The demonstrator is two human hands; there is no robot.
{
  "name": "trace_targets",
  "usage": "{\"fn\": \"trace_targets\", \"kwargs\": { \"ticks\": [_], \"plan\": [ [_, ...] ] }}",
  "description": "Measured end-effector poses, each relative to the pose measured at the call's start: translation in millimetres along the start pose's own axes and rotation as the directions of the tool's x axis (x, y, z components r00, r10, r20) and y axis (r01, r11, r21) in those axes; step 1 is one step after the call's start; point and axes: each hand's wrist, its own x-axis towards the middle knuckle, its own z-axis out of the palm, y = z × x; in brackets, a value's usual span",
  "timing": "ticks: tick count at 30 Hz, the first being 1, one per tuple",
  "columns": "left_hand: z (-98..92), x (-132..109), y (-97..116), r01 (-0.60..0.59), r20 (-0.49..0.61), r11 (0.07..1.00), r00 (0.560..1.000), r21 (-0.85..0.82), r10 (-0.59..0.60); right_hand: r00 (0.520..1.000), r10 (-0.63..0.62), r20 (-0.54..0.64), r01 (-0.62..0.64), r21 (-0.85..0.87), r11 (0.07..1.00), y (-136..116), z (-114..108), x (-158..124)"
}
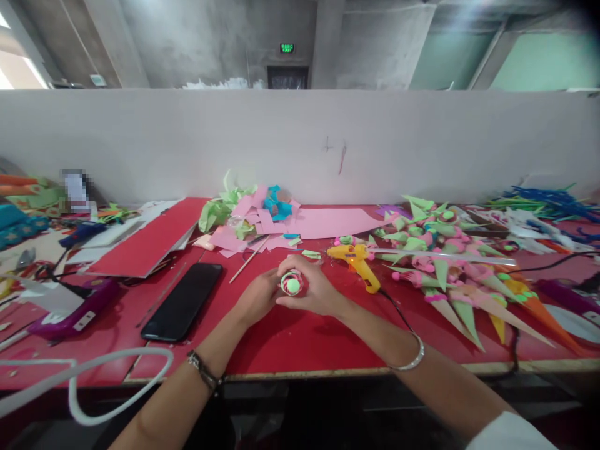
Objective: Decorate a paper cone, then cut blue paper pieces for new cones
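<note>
Above table (290, 350): right fingers (300, 261) curled round green-centred roll (293, 285), left fingers (270, 282) alongside.

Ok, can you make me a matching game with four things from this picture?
Things:
1. glue gun
2. phone
3. exit sign
4. little ball

Clues:
A. lit up green
B. between the left hand and the right hand
C. yellow
D. black

Right pairs: 1-C, 2-D, 3-A, 4-B
</note>
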Motion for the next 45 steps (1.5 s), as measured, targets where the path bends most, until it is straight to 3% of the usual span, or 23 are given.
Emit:
{"fn": "trace_targets", "kwargs": {
  "ticks": [5,16,24,29,45],
  "plan": [
    [1.7,-2,0,0.055,0.032,0.991,0.998,0.119,-0.06,0.998,0.007,0.058,-0.007,0.002,1.0,-3,-1,2],
    [-15.2,-12,-3,0.027,0.094,0.953,0.994,0.303,-0.058,0.991,0.011,0.137,-0.015,0.033,0.999,-2,3,-1],
    [-13.9,-10,-3,0.074,0.115,0.961,0.987,0.267,-0.109,0.988,0.049,0.146,-0.048,-0.013,0.999,-6,6,0],
    [-16.0,-13,-3,0.034,0.129,0.955,0.989,0.293,-0.075,0.986,0.058,0.157,-0.059,-0.002,0.998,-4,6,0],
    [-12.3,-14,-7,0.075,0.086,0.987,0.992,0.141,-0.088,0.986,0.093,0.142,-0.109,0.108,0.988,-7,3,2]
  ]
}}
